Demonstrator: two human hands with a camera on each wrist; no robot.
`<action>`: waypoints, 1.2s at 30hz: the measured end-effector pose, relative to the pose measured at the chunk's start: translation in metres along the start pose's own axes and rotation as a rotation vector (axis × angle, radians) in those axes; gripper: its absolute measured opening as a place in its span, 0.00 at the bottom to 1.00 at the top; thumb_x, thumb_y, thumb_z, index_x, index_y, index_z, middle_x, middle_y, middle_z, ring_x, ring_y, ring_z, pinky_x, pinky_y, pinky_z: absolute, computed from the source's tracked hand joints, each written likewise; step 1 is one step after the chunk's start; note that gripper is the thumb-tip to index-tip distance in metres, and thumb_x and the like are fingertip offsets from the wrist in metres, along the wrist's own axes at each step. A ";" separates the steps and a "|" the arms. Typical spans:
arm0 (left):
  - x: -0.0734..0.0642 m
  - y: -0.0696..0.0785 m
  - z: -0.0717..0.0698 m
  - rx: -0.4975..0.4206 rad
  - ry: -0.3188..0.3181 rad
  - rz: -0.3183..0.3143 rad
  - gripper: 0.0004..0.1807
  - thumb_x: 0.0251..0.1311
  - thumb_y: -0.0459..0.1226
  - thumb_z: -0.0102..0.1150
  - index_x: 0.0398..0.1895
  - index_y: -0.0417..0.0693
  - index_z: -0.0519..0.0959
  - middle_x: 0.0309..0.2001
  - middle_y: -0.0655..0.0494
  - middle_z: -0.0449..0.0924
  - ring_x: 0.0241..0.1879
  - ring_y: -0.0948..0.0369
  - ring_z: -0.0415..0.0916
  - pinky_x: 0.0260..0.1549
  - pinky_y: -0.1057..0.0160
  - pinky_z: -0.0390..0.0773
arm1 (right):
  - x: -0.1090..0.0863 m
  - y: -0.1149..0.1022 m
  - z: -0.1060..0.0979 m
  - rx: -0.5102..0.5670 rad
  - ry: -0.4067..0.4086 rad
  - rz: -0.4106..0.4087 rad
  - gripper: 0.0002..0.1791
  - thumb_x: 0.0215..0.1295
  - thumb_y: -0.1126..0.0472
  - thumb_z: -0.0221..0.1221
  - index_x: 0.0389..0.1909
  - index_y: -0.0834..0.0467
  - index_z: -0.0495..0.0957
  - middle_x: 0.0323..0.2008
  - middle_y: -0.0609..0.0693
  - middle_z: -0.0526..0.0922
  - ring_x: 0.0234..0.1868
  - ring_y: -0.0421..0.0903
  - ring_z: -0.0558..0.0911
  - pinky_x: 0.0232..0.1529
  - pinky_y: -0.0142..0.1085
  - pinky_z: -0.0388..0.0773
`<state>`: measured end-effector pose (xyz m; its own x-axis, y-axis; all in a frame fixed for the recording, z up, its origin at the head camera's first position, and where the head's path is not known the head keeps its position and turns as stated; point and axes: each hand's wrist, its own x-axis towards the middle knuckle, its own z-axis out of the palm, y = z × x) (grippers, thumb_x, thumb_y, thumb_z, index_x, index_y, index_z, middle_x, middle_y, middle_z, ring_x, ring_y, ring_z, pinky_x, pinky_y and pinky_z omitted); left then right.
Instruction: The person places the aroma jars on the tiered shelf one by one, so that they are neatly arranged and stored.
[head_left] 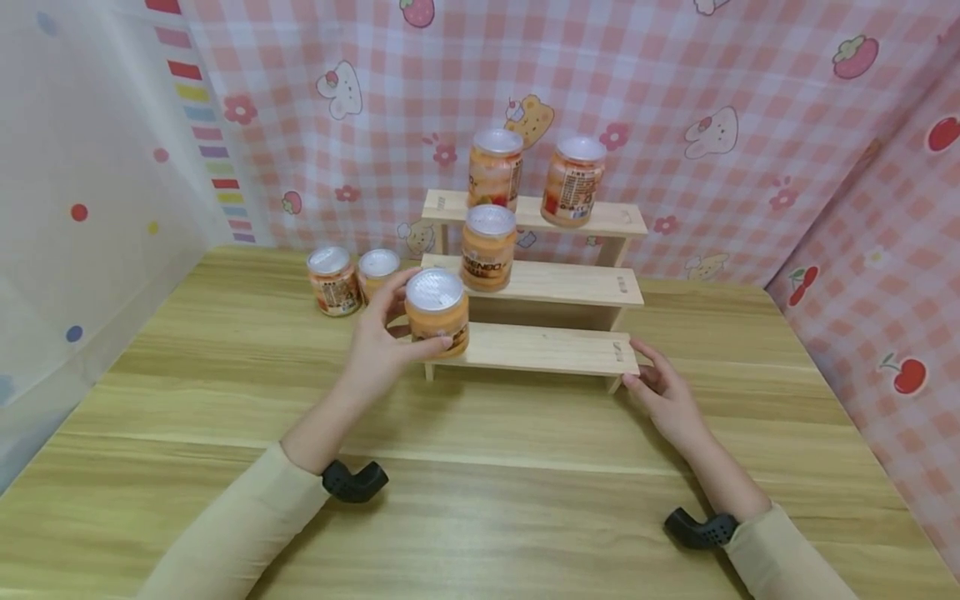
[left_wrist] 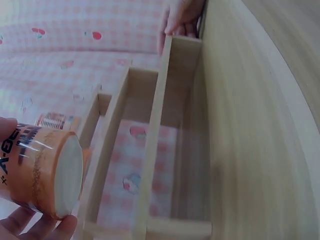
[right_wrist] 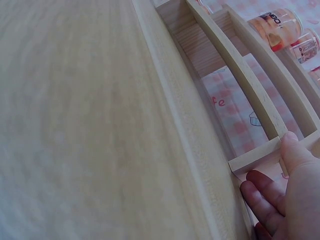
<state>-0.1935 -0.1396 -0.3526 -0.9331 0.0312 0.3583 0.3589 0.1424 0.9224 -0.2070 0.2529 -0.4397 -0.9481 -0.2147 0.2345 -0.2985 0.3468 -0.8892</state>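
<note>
My left hand [head_left: 382, 337] grips an orange can [head_left: 437, 321] with a silver lid, thumb across its front. In the left wrist view the pale base of this can [left_wrist: 37, 170] shows, held off the boards, above the left end of the lowest step. A three-step wooden shelf [head_left: 540, 347] stands on the table. At the right end of its lowest step, my right hand [head_left: 663, 396] holds the board. The right wrist view has the thumb [right_wrist: 295, 150] on the board's corner and the other fingers bent below it.
One similar can [head_left: 488, 254] stands on the middle step, at its left. The top step bears two more, a left can [head_left: 495, 171] and a right can [head_left: 573, 183]. Left of the shelf, two cans [head_left: 334, 287] stand on the wooden table [head_left: 465, 492]. A checked curtain [head_left: 420, 108] hangs behind.
</note>
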 end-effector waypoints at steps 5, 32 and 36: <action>0.004 0.005 0.018 -0.009 -0.014 0.028 0.45 0.41 0.34 0.78 0.66 0.54 0.67 0.52 0.50 0.71 0.49 0.53 0.71 0.47 0.51 0.74 | 0.000 0.000 0.001 -0.002 0.002 0.013 0.31 0.71 0.64 0.53 0.72 0.59 0.56 0.49 0.70 0.77 0.45 0.33 0.77 0.40 0.24 0.74; 0.039 0.031 0.102 -0.062 -0.008 0.106 0.45 0.43 0.34 0.77 0.67 0.54 0.66 0.51 0.50 0.72 0.46 0.55 0.74 0.42 0.59 0.78 | 0.001 -0.001 -0.001 -0.020 0.010 0.011 0.31 0.71 0.64 0.54 0.72 0.59 0.57 0.47 0.70 0.78 0.42 0.34 0.77 0.37 0.25 0.74; 0.045 0.033 0.111 -0.036 0.014 0.101 0.44 0.43 0.35 0.77 0.67 0.54 0.67 0.49 0.52 0.73 0.44 0.56 0.74 0.40 0.60 0.78 | 0.000 -0.003 0.000 -0.020 0.004 0.019 0.32 0.70 0.63 0.54 0.72 0.58 0.56 0.49 0.69 0.78 0.44 0.33 0.77 0.38 0.24 0.74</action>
<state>-0.2256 -0.0240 -0.3218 -0.8917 0.0301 0.4516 0.4521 0.1037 0.8859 -0.2062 0.2518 -0.4375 -0.9540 -0.2041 0.2194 -0.2826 0.3687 -0.8856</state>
